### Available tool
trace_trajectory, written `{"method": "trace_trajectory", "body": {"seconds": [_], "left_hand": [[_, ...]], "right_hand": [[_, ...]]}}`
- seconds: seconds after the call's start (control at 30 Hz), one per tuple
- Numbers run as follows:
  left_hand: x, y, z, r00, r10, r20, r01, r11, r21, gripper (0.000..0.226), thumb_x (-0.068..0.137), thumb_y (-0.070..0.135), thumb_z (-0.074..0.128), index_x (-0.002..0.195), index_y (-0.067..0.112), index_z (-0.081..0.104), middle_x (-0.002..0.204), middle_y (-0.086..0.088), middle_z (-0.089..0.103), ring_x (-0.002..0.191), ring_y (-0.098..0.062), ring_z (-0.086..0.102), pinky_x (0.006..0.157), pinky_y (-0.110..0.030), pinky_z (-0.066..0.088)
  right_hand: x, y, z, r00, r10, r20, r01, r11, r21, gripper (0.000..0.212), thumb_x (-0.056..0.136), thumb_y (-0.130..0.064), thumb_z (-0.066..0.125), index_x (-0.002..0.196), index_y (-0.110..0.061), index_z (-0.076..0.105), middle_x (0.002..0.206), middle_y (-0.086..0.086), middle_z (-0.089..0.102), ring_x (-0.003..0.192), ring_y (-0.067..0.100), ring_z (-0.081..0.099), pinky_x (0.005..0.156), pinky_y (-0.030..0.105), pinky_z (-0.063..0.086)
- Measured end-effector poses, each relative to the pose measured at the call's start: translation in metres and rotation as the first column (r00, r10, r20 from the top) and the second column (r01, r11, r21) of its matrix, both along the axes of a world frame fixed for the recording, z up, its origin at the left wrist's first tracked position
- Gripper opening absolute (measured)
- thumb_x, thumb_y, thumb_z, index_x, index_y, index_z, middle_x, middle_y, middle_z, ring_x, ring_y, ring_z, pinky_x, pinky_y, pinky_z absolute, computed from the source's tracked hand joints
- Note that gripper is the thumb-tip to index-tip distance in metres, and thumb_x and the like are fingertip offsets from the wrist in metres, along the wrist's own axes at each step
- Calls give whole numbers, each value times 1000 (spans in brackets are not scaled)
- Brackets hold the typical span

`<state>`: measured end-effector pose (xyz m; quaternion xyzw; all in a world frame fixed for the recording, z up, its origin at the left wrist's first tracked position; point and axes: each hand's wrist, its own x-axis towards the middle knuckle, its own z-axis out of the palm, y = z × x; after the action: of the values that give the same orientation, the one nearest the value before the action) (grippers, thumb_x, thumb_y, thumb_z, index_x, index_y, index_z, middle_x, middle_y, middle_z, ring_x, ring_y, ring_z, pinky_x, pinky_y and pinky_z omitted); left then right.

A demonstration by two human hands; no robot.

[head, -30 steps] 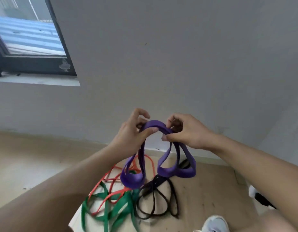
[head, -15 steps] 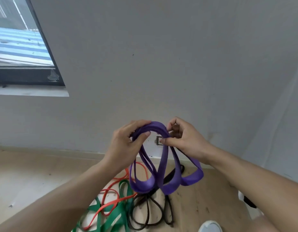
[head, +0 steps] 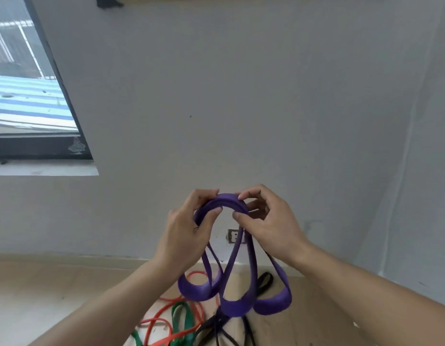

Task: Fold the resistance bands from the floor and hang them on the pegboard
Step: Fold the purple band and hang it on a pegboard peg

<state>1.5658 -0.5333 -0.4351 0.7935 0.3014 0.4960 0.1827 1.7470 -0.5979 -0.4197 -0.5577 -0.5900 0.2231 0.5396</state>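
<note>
The left hand [head: 185, 236] is at centre frame, its thumb and fingers closed around the left side of the gathered top of a purple resistance band [head: 232, 278]. The right hand [head: 268, 221] sits just beside it, pinching the right side of the same gathered top between thumb and forefinger, the other fingers curled behind. The two hands are nearly touching at the crest of the band. The purple resistance band is folded into several layers at the top and hangs below the hands in three loops, left, middle and right, clear of the floor. Directly below the loops, on the wooden floor [head: 54, 290] at lower centre, lie further bands in a loose tangle: an orange band [head: 164, 323] to the left, a green band [head: 184, 320] beside and partly across it, and a black band [head: 263, 283] on the right, partly hidden behind the purple loops. A wall socket [head: 233, 236] shows on the grey wall [head: 241, 96] just behind the hanging band, low near the floor edge. A dark-framed window [head: 41, 146] occupies the upper left of the frame. A small dark object at the top edge, left of centre, cannot be identified.
</note>
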Motion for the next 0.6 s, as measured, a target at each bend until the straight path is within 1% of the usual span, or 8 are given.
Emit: {"method": "trace_trajectory", "body": {"seconds": [0.07,0.17,0.23,0.3,0.4,0.47,0.53,0.6], "left_hand": [[11,11,22,998,61,11,-62,991,119,23,92,17,73,112,24,67,113,17,70,104,-3,66,87,-25,54],[37,30,79,995,94,37,-100,964,248,15,89,24,76,104,22,73,104,15,65,97,-9,64,79,-31,55],[59,37,123,995,70,67,-84,966,244,14,89,30,76,102,28,74,98,18,65,91,-5,65,74,-30,56],[82,42,163,994,30,110,-55,971,233,13,89,33,76,101,34,74,97,21,65,91,0,64,74,-27,56],[116,49,216,988,-3,156,-44,954,298,14,90,34,74,105,34,75,97,21,64,93,0,63,77,-31,57],[138,56,247,982,2,189,-68,938,340,17,91,35,73,107,31,76,97,19,65,91,-2,64,82,-35,56],[159,60,277,975,10,223,-90,933,349,21,91,38,71,109,31,77,100,17,70,91,-4,66,89,-37,54],[176,61,304,963,1,268,-101,927,362,23,91,41,68,111,34,77,101,17,73,92,-6,67,89,-37,55]], "right_hand": [[9,4,21,995,-97,20,95,991,98,24,85,-16,81,100,-32,71,110,-19,71,96,4,71,88,32,61],[31,14,64,969,-241,50,220,939,265,21,85,-21,82,102,-31,77,101,-19,73,100,2,69,94,26,56],[50,21,100,942,-327,73,281,890,358,20,86,-25,81,104,-33,77,100,-20,72,101,2,67,93,27,55],[68,26,139,918,-388,81,320,845,428,20,87,-27,80,106,-34,77,101,-21,72,99,2,66,87,27,56],[93,31,193,892,-446,74,354,791,499,21,90,-25,78,109,-33,76,103,-20,71,96,3,68,80,30,60],[108,34,226,882,-469,54,371,759,536,22,90,-25,78,111,-31,76,103,-19,71,95,4,69,83,34,61],[120,37,255,869,-495,10,401,716,571,22,90,-24,77,111,-29,77,103,-18,72,95,5,69,87,35,61],[130,41,282,854,-518,-40,429,661,616,20,90,-23,77,110,-28,78,102,-16,73,92,5,69,88,34,60]]}}
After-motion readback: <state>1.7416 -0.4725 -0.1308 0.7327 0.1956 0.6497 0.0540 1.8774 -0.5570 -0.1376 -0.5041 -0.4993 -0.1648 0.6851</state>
